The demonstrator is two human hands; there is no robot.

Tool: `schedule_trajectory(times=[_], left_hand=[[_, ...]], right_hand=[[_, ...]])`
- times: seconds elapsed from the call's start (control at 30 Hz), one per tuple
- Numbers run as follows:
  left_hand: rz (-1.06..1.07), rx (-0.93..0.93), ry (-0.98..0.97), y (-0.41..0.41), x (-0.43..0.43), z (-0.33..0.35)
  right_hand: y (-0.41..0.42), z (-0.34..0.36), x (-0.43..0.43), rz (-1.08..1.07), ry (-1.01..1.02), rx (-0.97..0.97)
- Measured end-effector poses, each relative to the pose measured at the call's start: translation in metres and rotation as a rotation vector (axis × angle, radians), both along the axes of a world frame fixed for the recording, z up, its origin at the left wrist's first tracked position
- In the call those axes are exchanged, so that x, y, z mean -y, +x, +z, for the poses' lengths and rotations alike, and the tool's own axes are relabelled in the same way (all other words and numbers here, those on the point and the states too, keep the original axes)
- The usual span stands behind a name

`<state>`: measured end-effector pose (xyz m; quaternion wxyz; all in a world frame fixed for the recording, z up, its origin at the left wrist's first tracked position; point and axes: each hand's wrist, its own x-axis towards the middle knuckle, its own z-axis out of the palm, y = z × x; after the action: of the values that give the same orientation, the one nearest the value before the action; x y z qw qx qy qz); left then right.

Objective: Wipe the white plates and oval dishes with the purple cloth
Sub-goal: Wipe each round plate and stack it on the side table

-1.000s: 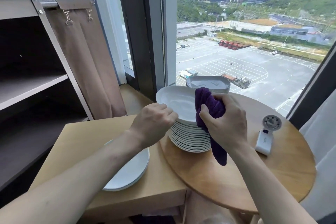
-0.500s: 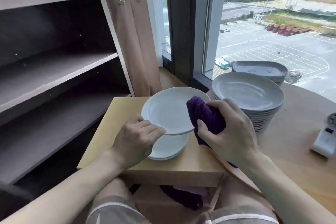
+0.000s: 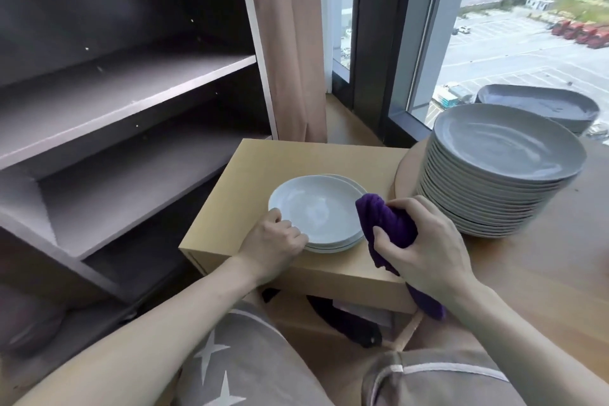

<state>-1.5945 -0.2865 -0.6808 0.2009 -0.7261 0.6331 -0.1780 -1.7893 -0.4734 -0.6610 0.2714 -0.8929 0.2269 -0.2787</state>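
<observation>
- Head view: the left hand [image 3: 275,242] pinches the near rim of the top plate [image 3: 316,208], thumb over the edge. This plate lies on a short stack of white plates [image 3: 333,247] on the low square counter [image 3: 263,158].
- The right hand [image 3: 425,247] is curled tightly round the bunched purple cloth [image 3: 389,221]. The cloth's upper end is at the top plate's right rim, and its tail hangs below the wrist.
- A tall stack of plates [image 3: 501,168] stands on the round counter [image 3: 543,273], just beside the right hand.
- The oval dishes [image 3: 540,105] are piled behind that stack, by the window [image 3: 514,43].
- A shelf unit [image 3: 115,92] and a beige curtain [image 3: 290,43] are on the left.
</observation>
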Motion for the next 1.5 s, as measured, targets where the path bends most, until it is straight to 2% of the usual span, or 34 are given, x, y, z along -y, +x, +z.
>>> schedule_trajectory(times=[0.13, 0.27, 0.53, 0.63, 0.8, 0.9, 1.03, 1.2, 1.4, 1.5], left_hand=[[0.059, 0.043, 0.182, 0.003, 0.011, -0.001], [0.205, -0.24, 0.251, 0.015, 0.033, -0.002], [0.43, -0.673, 0.203, 0.018, 0.046, 0.005], [0.429, -0.786, 0.055, 0.009, 0.062, 0.015], [0.2, -1.087, -0.353, -0.006, 0.123, 0.045], [0.102, -1.228, -0.523, -0.016, 0.166, 0.066], [0.023, -1.293, -0.541, -0.03, 0.205, 0.082], [-0.008, -1.269, -0.501, -0.033, 0.234, 0.091], [0.05, -1.245, -0.519, -0.042, 0.258, 0.08], [0.076, -1.252, -0.477, -0.045, 0.266, 0.071]], right_hand=[[-0.001, 0.0, 0.005, -0.034, 0.009, 0.021], [-0.001, -0.002, 0.012, -0.061, 0.012, 0.016], [-0.003, 0.001, 0.019, -0.094, 0.04, 0.011], [-0.005, 0.014, 0.02, -0.106, 0.064, 0.044], [-0.019, 0.05, 0.025, -0.232, 0.094, 0.237], [-0.032, 0.074, 0.035, -0.323, 0.075, 0.257], [-0.049, 0.102, 0.061, -0.46, 0.024, 0.168], [-0.062, 0.113, 0.116, -0.632, 0.03, -0.017], [-0.05, 0.107, 0.174, -0.609, -0.08, -0.244], [-0.035, 0.099, 0.195, -0.568, -0.19, -0.468]])
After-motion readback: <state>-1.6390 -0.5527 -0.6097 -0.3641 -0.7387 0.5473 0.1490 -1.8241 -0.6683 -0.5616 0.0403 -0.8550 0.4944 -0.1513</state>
